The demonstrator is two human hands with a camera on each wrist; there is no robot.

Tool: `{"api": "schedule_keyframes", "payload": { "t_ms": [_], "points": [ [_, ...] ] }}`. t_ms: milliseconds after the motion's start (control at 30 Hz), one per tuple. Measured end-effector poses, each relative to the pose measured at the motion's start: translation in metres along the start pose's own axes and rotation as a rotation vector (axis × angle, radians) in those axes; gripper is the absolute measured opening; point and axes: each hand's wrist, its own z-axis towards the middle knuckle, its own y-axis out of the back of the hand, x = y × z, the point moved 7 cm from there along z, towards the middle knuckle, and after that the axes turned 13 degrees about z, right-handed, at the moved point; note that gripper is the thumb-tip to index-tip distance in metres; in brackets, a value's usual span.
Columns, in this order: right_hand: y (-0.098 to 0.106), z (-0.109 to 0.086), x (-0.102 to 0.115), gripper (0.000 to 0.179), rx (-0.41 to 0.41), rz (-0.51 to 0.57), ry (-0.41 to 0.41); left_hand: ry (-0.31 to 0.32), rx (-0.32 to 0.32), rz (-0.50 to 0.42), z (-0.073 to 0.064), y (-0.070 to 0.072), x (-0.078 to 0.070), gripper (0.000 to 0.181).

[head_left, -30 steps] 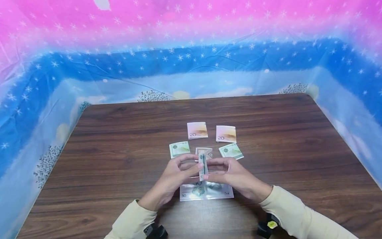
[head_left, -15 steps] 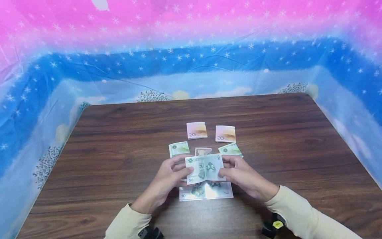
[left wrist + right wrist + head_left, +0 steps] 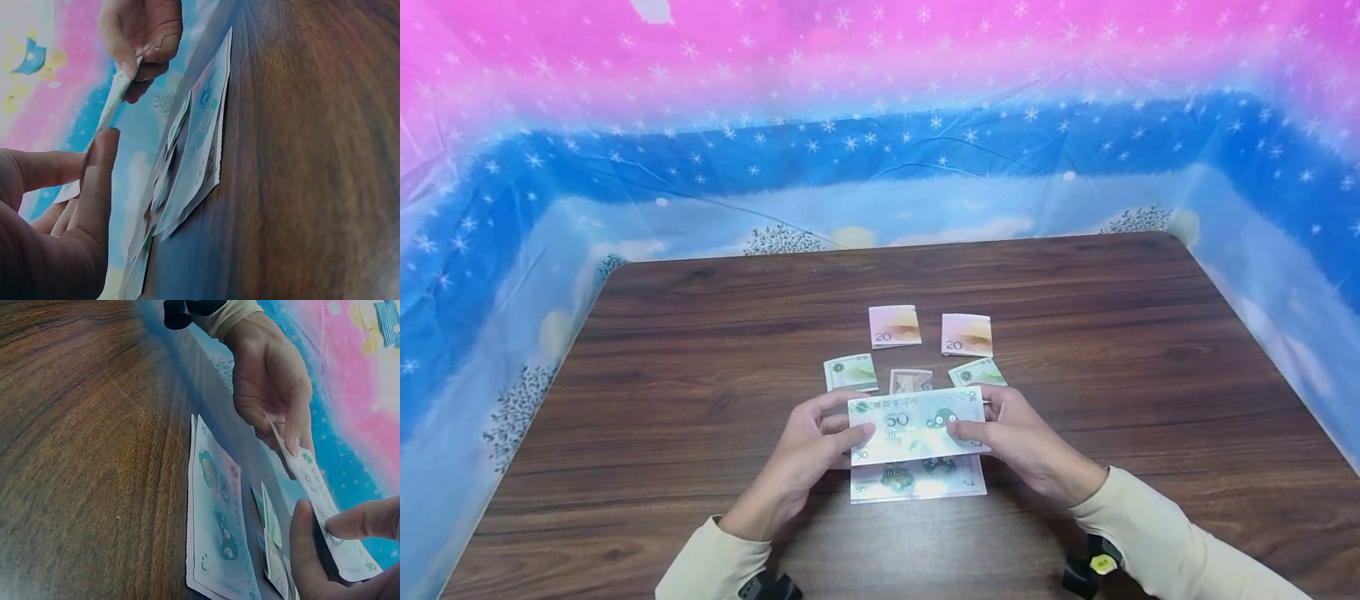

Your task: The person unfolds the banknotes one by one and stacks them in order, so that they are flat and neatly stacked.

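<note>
A green-and-white 50 banknote (image 3: 906, 433) is spread flat between both hands, raised above the table. My left hand (image 3: 812, 450) pinches its left end, thumb on the near face and fingers behind. At the right end my right hand (image 3: 1026, 437) pinches it the same way. Both wrist views show the held banknote (image 3: 312, 481) well clear of the tabletop. Just beneath it, more 50 banknotes (image 3: 917, 485) lie unfolded on the table; the right wrist view shows at least two stacked (image 3: 219, 519). Their upper part is hidden in the head view.
Beyond the hands lie two folded 20 notes (image 3: 895, 326) (image 3: 967, 335), two folded green notes (image 3: 850, 372) (image 3: 976, 372) and a folded brownish note (image 3: 912, 381), partly covered. The wooden table (image 3: 700, 333) is bordered by a patterned cloth (image 3: 880, 150).
The banknote, folded narrow and seen edge-on a second ago, has been opened out to its full width. Both hands moved apart, left hand leftward and right hand rightward.
</note>
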Motion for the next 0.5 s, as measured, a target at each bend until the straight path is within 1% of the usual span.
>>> {"api": "schedule_keyframes", "payload": {
  "t_ms": [133,200,300,400,500],
  "points": [
    [0.001,0.0,-0.001,0.047,0.005,0.007,-0.001,0.022,0.006,-0.014,0.001,0.0,0.003,0.044],
    [0.003,0.0,-0.001,0.047,0.003,-0.002,-0.004,0.021,0.012,-0.021,0.001,0.0,0.004,0.043],
    [0.008,0.0,-0.001,0.043,-0.025,-0.033,-0.003,0.005,0.022,0.011,0.001,0.001,0.003,0.043],
    [0.014,0.001,0.0,0.037,-0.061,-0.096,0.01,-0.026,0.044,0.076,0.0,0.003,0.001,0.043],
    [0.018,0.001,0.001,0.033,-0.063,-0.193,0.04,-0.077,0.083,0.171,0.0,0.003,-0.003,0.043]
  ]
}}
